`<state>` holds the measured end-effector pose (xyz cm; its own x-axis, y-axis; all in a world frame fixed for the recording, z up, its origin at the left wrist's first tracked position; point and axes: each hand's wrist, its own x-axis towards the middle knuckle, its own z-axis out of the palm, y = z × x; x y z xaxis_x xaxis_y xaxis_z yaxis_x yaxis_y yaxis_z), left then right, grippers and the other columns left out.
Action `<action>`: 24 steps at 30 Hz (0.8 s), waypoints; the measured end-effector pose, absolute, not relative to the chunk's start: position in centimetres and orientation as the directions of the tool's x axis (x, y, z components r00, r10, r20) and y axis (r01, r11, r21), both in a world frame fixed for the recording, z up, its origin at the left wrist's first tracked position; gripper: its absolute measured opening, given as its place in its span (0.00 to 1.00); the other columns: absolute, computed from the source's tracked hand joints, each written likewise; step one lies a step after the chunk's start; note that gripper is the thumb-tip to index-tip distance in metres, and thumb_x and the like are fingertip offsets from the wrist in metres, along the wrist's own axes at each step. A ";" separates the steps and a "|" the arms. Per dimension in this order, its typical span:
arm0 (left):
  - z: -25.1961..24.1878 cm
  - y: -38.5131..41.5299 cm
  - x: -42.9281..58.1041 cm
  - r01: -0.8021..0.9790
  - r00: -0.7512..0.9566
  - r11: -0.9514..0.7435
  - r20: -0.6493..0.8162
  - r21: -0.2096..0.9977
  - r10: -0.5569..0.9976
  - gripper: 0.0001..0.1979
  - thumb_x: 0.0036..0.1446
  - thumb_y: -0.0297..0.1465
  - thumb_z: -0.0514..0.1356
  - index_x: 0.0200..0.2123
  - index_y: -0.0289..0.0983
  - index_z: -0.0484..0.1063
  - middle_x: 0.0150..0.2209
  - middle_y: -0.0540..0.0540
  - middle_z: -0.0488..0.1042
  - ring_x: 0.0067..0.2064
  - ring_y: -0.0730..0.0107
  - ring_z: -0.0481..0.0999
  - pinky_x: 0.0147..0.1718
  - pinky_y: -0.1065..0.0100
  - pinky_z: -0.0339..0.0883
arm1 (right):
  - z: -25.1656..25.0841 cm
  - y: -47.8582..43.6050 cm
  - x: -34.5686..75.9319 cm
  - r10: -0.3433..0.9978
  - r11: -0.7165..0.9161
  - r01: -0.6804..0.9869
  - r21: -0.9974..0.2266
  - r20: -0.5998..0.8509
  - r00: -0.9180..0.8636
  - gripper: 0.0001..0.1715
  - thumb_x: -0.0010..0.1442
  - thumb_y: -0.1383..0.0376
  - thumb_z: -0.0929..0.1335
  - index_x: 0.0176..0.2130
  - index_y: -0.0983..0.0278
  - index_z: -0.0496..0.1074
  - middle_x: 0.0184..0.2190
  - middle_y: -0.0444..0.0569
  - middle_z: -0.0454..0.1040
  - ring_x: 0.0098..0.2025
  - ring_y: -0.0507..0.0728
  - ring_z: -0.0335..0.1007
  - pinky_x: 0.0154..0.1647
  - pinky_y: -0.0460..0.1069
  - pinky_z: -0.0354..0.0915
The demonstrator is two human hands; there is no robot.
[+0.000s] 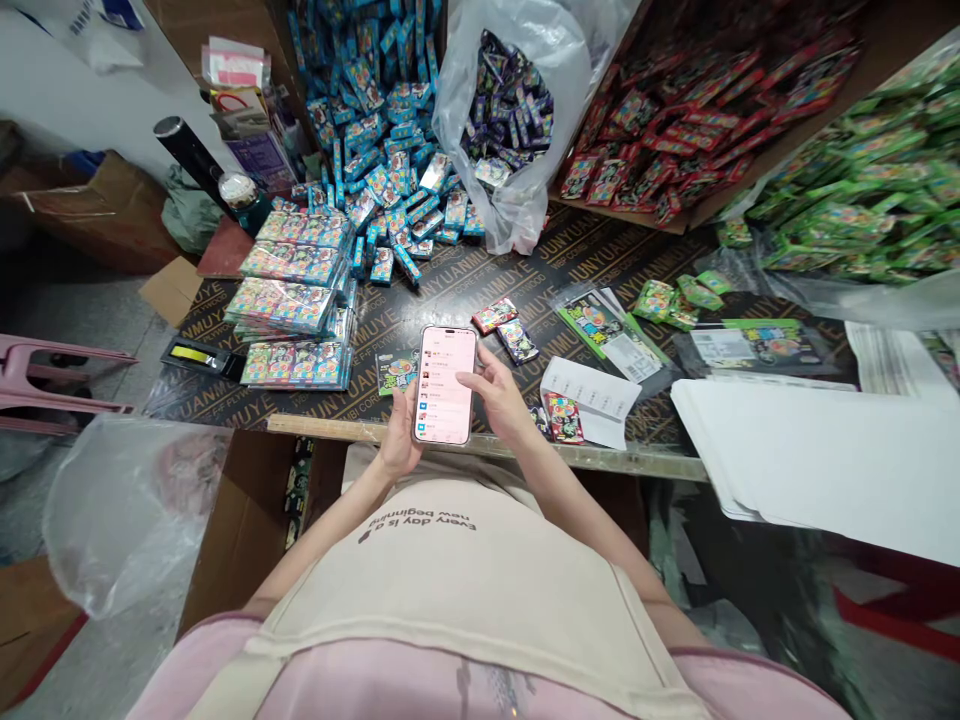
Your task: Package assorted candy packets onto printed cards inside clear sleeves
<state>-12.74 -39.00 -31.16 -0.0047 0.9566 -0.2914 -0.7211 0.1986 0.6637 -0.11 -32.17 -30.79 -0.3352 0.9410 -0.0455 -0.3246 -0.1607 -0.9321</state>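
Note:
A smartphone with a lit list on its screen is held upright over the table's front edge. My left hand is closed around its lower left side. From the right, my right hand grips the phone's edge, its thumb over the screen and its other fingers partly hidden behind. Just beyond the phone lie a red small packet and a dark purple packet. A flat green-and-black printed piece is beside the phone on the left. Near my right wrist, another red packet rests on a white printed sheet.
Stacked clear-wrapped packs stand at left by a black tape-like holder. Behind are piled blue packets, a plastic bag of purple ones, boxed red packets and green packets. White boards overhang the right edge.

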 end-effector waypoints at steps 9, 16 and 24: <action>-31.2 -39.1 -12.8 -0.741 0.016 0.205 -0.288 0.639 0.957 0.34 0.58 0.56 0.51 0.58 0.40 0.66 0.58 0.41 0.71 0.62 0.51 0.66 0.59 0.53 0.62 | -31.4 -32.2 0.2 0.915 -0.175 -0.284 -0.943 -0.050 -0.400 0.40 0.46 0.59 0.75 0.57 0.60 0.62 0.49 0.50 0.76 0.49 0.61 0.74 0.45 0.55 0.72; -31.4 -39.1 -13.0 -0.721 0.010 0.165 -0.228 0.673 0.974 0.36 0.51 0.58 0.57 0.55 0.40 0.70 0.58 0.41 0.71 0.63 0.50 0.64 0.60 0.54 0.61 | -31.8 -32.3 -0.1 0.918 -0.168 -0.320 -0.932 -0.029 -0.396 0.52 0.37 0.63 0.79 0.58 0.58 0.58 0.49 0.49 0.76 0.46 0.60 0.75 0.46 0.55 0.72; -31.8 -39.3 -12.3 -0.710 0.058 0.199 -0.225 0.675 0.973 0.37 0.51 0.58 0.57 0.56 0.41 0.68 0.59 0.42 0.70 0.62 0.51 0.65 0.60 0.53 0.62 | -32.1 -31.6 -0.3 0.983 -0.151 -0.336 -0.930 -0.106 -0.150 0.18 0.47 0.57 0.74 0.37 0.63 0.73 0.31 0.44 0.79 0.34 0.56 0.75 0.37 0.51 0.70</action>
